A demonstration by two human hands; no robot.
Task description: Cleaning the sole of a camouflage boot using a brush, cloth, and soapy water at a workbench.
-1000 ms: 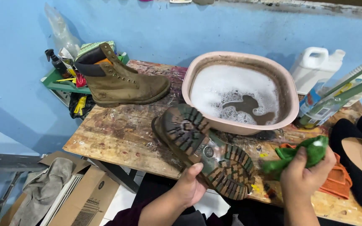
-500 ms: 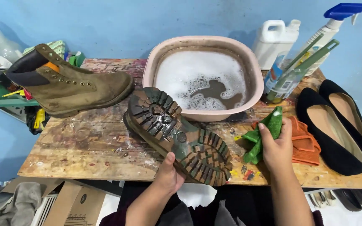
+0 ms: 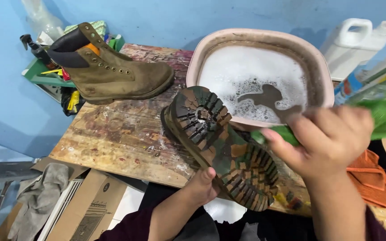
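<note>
My right hand [image 3: 329,140] has come up and in since half a second ago: it was low by the table edge next to the orange cloth, now it's raised over the toe end of the upturned boot [image 3: 222,147], blurred with motion. Fingers closed tight around the green brush [image 3: 380,120], one end poking out near the sole, the rest streaking off right. So the brush is now at the sole rather than off to the side.

My left hand [image 3: 202,187] grips the boot from underneath at the near edge, thumb up against the sole rim. The boot lies tread-up, heel toward the basin, toe toward me, resting on the wooden table [image 3: 112,138].

Around: pink basin [image 3: 318,67] of soapy water just behind the boot, touching or almost. The second brown boot [image 3: 108,71] stands upright at far left, well apart. White jug [image 3: 358,40] and spray bottles at far right, partly cut off. Orange cloth [image 3: 369,172] just right of my wrist. Cardboard box [image 3: 86,209] and grey rag [image 3: 41,196] on the floor, left.

In the way: nothing between brush and sole; the basin rim sits close behind the heel.
</note>
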